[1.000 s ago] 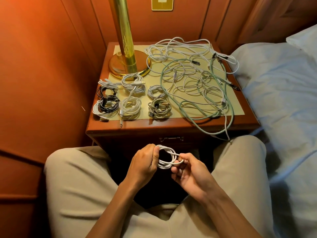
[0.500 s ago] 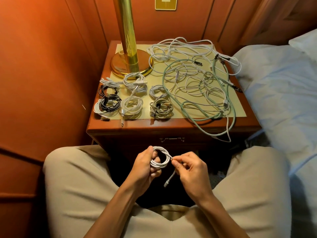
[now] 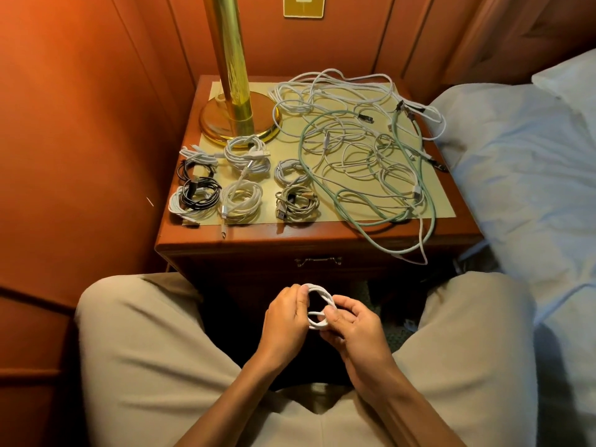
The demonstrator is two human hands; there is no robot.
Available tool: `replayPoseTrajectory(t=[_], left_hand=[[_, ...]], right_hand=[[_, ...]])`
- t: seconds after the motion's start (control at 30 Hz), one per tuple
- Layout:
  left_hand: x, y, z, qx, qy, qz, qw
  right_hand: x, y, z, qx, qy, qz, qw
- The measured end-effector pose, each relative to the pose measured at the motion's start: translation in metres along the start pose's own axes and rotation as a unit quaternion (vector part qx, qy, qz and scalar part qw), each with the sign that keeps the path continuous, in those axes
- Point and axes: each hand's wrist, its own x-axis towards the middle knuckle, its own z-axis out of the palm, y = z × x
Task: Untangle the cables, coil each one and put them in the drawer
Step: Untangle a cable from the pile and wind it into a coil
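A: What is seen at the largest scale?

B: A bed (image 3: pixel 516 162) with pale bedding is seen on the right, and a wooden nightstand (image 3: pixel 322 240) is set against the panelled wall. A brass lamp (image 3: pixel 238 117) is stood on its back left corner. The drawer (image 3: pixel 317 269) in the nightstand's front is shut, its handle visible above the knees.

A: And what is laid on the top?

B: The right half is covered by a tangle of cables (image 3: pixel 361 156), white ones looped through a long green cable (image 3: pixel 351 221) that is draped over the front edge. On the left half, coiled cables (image 3: pixel 240 201) are arranged in rows: white ones, a black one (image 3: pixel 200 191) and a beige one (image 3: pixel 295 203).

A: How are the hands placed?

B: They are held close together between the knees, in front of the drawer. A small white coil (image 3: pixel 317 306) is gripped from both sides. The left hand (image 3: pixel 285 321) is curled round the coil's left side, the thumb laid over the top. The right hand (image 3: pixel 353 324) is closed on the right side, and the loops are pinched by its thumb and forefinger.
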Motion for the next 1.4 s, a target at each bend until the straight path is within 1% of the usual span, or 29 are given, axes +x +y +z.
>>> replayPoseTrajectory(t=[0.03,0.1,0.13,0.17,0.2,0.23,0.27,0.3,0.33,0.37,0.4,0.43,0.47,0.53,0.57,0.63,0.7,0.77,0.8,0.83,0.87,0.9,0.97,1.03,1.07,1.13,1.2,1.3,1.4], left_hand=[[0.000,-0.001,-0.002,-0.058,-0.027,-0.024,0.998],[-0.002,0.001,-0.006,-0.181,-0.102,-0.085,0.975],[-0.004,0.001,-0.007,-0.196,-0.115,-0.099,0.969],[-0.003,-0.002,-0.006,-0.173,-0.099,-0.097,0.975],[-0.002,-0.006,-0.007,-0.121,-0.059,-0.086,0.987],[0.000,-0.011,-0.008,-0.052,-0.012,-0.077,0.996],[0.001,-0.009,-0.013,0.000,0.028,-0.078,0.997],[0.002,-0.006,-0.018,0.011,0.037,-0.087,0.996],[0.004,0.001,-0.024,-0.024,0.008,-0.111,0.993],[0.004,0.008,-0.030,-0.096,-0.043,-0.152,0.983],[0.003,0.016,-0.036,-0.163,-0.096,-0.197,0.962],[0.002,0.021,-0.041,-0.201,-0.136,-0.226,0.943],[0.001,0.023,-0.045,-0.205,-0.161,-0.238,0.936],[0.000,0.024,-0.049,-0.192,-0.168,-0.240,0.936],[-0.001,0.024,-0.047,-0.203,-0.150,-0.240,0.937],[-0.002,0.022,-0.038,-0.261,-0.082,-0.233,0.933],[-0.007,0.020,-0.025,-0.272,-0.012,-0.205,0.940],[-0.014,0.015,-0.011,-0.246,0.048,-0.169,0.953],[-0.018,0.013,-0.005,-0.244,0.070,-0.165,0.953],[-0.020,0.013,0.000,-0.255,0.086,-0.174,0.947],[-0.020,0.012,0.003,-0.285,0.095,-0.194,0.934],[-0.019,0.015,0.005,-0.325,0.102,-0.227,0.912],[-0.013,0.015,0.005,-0.411,0.116,-0.294,0.855],[-0.007,0.011,0.000,-0.475,0.116,-0.323,0.810],[-0.005,0.009,-0.002,-0.492,0.103,-0.324,0.801],[-0.005,0.010,-0.007,-0.495,0.062,-0.309,0.810],[-0.007,0.011,-0.011,-0.503,0.023,-0.290,0.814],[-0.006,0.007,-0.015,-0.530,-0.020,-0.281,0.799],[-0.005,0.004,-0.016,-0.564,-0.038,-0.282,0.775]], right_hand=[[-0.001,-0.001,0.001,0.035,-0.018,0.011,0.999],[-0.001,-0.003,0.004,0.091,-0.056,0.025,0.994],[0.000,-0.003,0.004,0.104,-0.069,0.026,0.992],[0.001,-0.003,0.004,0.102,-0.077,0.021,0.992],[0.000,-0.002,0.004,0.077,-0.080,0.008,0.994],[0.000,-0.001,0.004,0.025,-0.076,-0.015,0.997],[-0.001,-0.001,0.005,-0.043,-0.068,-0.046,0.996],[-0.001,0.001,0.005,-0.112,-0.058,-0.078,0.989],[-0.002,0.001,0.006,-0.169,-0.048,-0.108,0.979],[-0.002,0.003,0.007,-0.206,-0.039,-0.130,0.969],[-0.002,0.004,0.008,-0.226,-0.032,-0.141,0.963],[-0.002,0.005,0.008,-0.233,-0.027,-0.145,0.961],[-0.002,0.005,0.008,-0.233,-0.023,-0.144,0.962],[-0.001,0.005,0.007,-0.212,-0.006,-0.122,0.969],[0.001,0.006,0.008,-0.180,0.009,-0.095,0.979],[0.006,0.009,0.009,-0.047,0.029,-0.005,0.998],[0.012,0.014,0.012,0.079,0.045,0.075,0.993],[0.015,0.018,0.015,0.137,0.074,0.111,0.982],[0.016,0.019,0.016,0.155,0.090,0.121,0.976],[0.016,0.021,0.017,0.170,0.104,0.129,0.972],[0.015,0.021,0.017,0.179,0.110,0.136,0.968],[0.016,0.021,0.017,0.185,0.111,0.145,0.966],[0.016,0.019,0.015,0.187,0.086,0.161,0.965],[0.017,0.015,0.014,0.166,0.055,0.170,0.970],[0.016,0.013,0.013,0.147,0.048,0.168,0.974],[0.017,0.010,0.013,0.114,0.051,0.148,0.981],[0.020,0.011,0.012,0.108,0.070,0.126,0.984],[0.022,0.015,0.010,0.130,0.083,0.121,0.981],[0.024,0.017,0.009,0.173,0.092,0.149,0.969]])
